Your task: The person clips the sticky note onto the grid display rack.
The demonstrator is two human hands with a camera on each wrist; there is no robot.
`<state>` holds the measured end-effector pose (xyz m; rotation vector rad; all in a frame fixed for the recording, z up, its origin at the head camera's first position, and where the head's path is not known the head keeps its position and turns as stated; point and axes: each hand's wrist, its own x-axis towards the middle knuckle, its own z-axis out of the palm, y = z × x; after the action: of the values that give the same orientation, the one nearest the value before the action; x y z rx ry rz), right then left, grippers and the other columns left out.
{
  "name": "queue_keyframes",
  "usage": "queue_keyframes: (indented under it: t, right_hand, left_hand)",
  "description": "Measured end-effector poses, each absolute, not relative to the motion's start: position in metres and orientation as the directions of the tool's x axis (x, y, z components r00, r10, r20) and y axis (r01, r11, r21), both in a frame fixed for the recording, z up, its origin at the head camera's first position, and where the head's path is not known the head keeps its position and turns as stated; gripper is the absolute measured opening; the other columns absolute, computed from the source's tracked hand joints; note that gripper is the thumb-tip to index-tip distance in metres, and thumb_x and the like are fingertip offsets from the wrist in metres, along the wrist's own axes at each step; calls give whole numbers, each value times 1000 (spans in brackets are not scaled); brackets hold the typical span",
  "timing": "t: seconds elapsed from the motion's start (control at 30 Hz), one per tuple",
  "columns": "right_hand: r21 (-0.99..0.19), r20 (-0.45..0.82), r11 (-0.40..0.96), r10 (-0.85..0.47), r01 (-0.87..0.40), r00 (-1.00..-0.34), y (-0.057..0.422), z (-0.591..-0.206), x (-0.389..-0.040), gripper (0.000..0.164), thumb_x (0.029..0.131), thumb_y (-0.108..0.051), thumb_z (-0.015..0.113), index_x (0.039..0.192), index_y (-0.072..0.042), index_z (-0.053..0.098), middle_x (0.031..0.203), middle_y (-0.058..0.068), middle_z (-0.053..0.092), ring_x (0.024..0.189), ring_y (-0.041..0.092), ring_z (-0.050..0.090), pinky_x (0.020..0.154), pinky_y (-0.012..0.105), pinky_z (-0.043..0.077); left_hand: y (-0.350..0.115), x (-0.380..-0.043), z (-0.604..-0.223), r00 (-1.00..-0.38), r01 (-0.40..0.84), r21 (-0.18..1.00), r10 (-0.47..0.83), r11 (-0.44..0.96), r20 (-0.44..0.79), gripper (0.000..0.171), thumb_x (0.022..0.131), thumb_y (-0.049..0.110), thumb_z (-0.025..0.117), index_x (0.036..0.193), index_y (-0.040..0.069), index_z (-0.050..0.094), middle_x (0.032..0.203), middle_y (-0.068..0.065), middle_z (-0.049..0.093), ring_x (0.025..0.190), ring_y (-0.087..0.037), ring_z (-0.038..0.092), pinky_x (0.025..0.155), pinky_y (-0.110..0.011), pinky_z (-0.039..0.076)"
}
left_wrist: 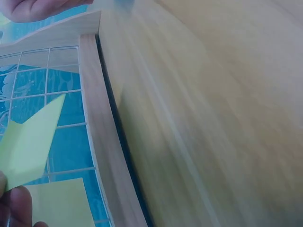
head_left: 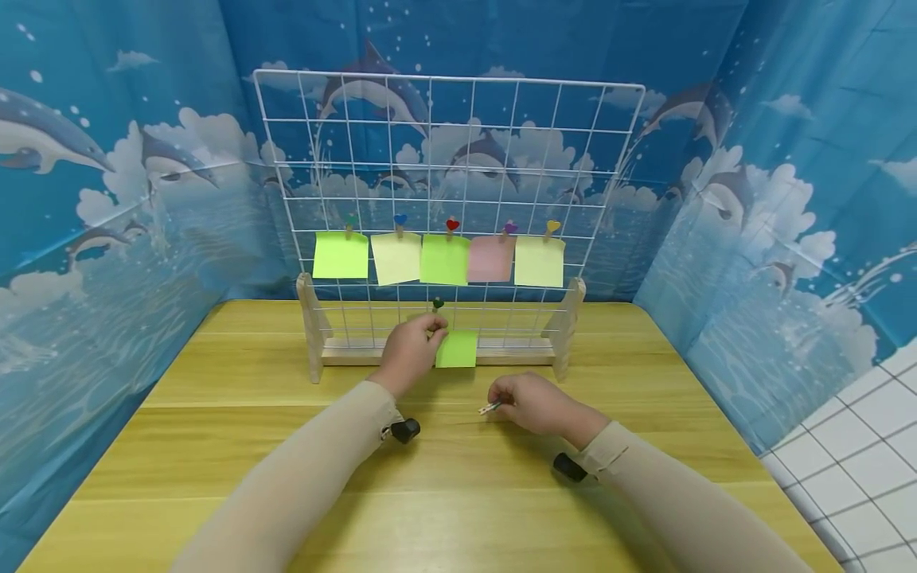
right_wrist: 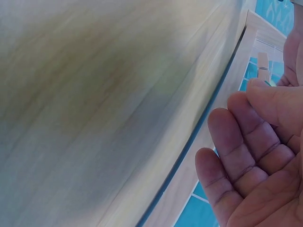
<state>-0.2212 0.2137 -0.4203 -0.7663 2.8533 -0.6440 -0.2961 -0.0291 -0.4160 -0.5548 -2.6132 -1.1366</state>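
Observation:
My left hand (head_left: 415, 346) pinches a light green sticky note (head_left: 456, 350) by its left side, in front of the low part of the white wire grid (head_left: 494, 309). In the left wrist view, this held sticky note (left_wrist: 33, 142) slants away from the fingertips (left_wrist: 20, 203). A second note (left_wrist: 66, 203) lies flat at the grid beside it; the hand mostly hides that one in the head view. Just above the hand shows a dark green heart clip (head_left: 438, 303). Lower and to the right, my right hand (head_left: 533, 403) pinches a small wooden clothespin (right_wrist: 263, 66) between thumb and forefinger.
Higher on the grid hangs a row of several notes, among them a pink one (head_left: 490, 259), each under a heart clip. Wooden feet (head_left: 312, 326) and a bottom bar (head_left: 358, 355) carry the grid on the wooden table (head_left: 458, 501). Dolphin-print curtains (head_left: 129, 199) surround it.

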Motion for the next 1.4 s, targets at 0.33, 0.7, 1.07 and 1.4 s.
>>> queue_keyframes:
  t: [0.33, 0.7, 1.07, 1.4]
  right_hand:
    - [-432, -18, 799, -472, -419, -881, 215, -421, -219, 5, 98, -12, 75, 98, -16, 73, 88, -7, 70, 76, 6, 57, 71, 26, 50]
    - [-429, -13, 798, -474, -423, -881, 219, -422, -219, 7, 98, -8, 73, 100, -15, 72, 89, -8, 69, 77, 6, 57, 71, 27, 50]
    - [-450, -24, 802, -449, -392, -893, 222, -422, -218, 8, 100, -7, 69, 102, -14, 72, 94, -6, 72, 80, 8, 58, 74, 30, 52]
    - [-489, 28, 792, -405, -366, -914, 223, -414, -216, 6, 104, -11, 67, 107, -13, 72, 97, -3, 74, 84, 8, 63, 77, 32, 55]
  left_hand:
    - [-15, -301, -410, -922, 383, 700, 203, 603, 329, 18, 109, 25, 60, 123, 17, 69, 116, -1, 75, 93, -17, 72, 81, -35, 59]
    - [-4, -307, -406, -932, 356, 727, 166, 588, 322, 37, 109, 27, 61, 143, 14, 63, 116, -2, 76, 65, -11, 66, 63, -31, 53]
    - [6, -309, -400, -939, 321, 691, 124, 648, 321, 38, 109, 28, 61, 143, 13, 65, 117, -3, 77, 60, -11, 62, 55, -29, 48]
    - [10, -310, -394, -954, 264, 676, 81, 688, 290, 34, 107, 30, 63, 138, 17, 69, 113, 1, 79, 76, -11, 71, 67, -34, 56]
